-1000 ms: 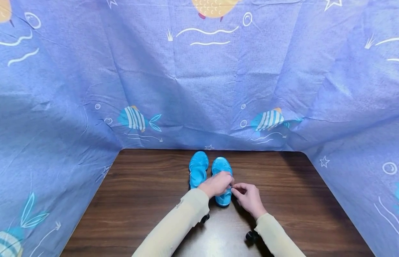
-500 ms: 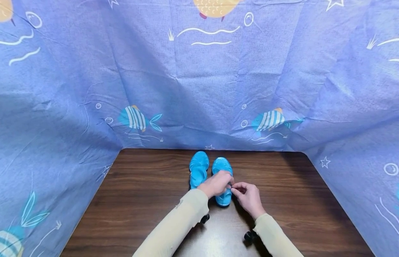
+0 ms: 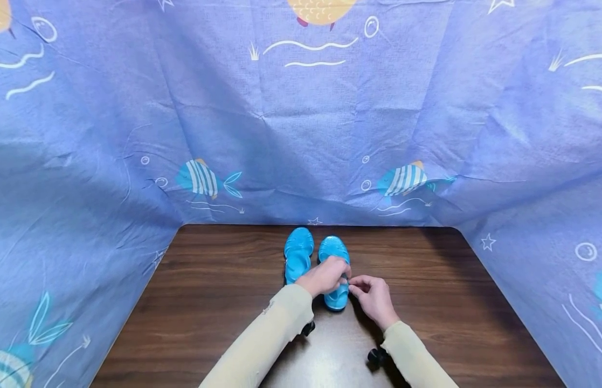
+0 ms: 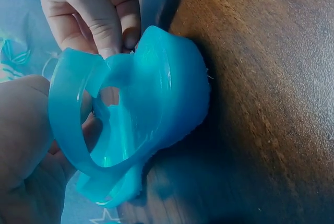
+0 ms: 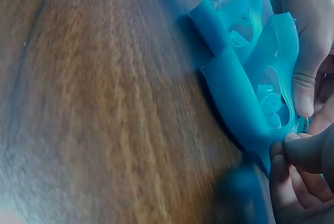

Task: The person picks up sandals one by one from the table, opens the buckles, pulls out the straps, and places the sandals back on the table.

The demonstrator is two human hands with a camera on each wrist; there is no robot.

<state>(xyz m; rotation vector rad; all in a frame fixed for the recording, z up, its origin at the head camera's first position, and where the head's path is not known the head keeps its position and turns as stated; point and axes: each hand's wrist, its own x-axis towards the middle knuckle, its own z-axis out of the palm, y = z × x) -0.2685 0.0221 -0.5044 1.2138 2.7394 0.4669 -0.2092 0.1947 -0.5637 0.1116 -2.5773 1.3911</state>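
Two bright blue jelly sandals stand side by side near the table's far edge, toes pointing away. Over the right sandal (image 3: 333, 246), my left hand (image 3: 325, 276) pinches the strap at its right side between thumb and fingers. From the right, my right hand (image 3: 374, 298) pinches the strap's edge beside the left fingertips. The right wrist view catches a small metal glint, like a buckle (image 5: 306, 125), between the two hands; the fingers hide most of it. In the left wrist view the raised heel strap (image 4: 68, 114) loops above the footbed. The left sandal (image 3: 299, 242) is untouched, its heel covered by my left hand and sleeve.
The dark wood-grain table (image 3: 208, 302) extends on both sides of the sandals. A blue cloth (image 3: 305, 134) printed with fish hangs behind it and along both sides. Black camera mounts (image 3: 375, 357) sit under both wrists, low over the table.
Both hands keep their hold at the right sandal's strap, with hardly any visible movement. The head view shifts slightly.
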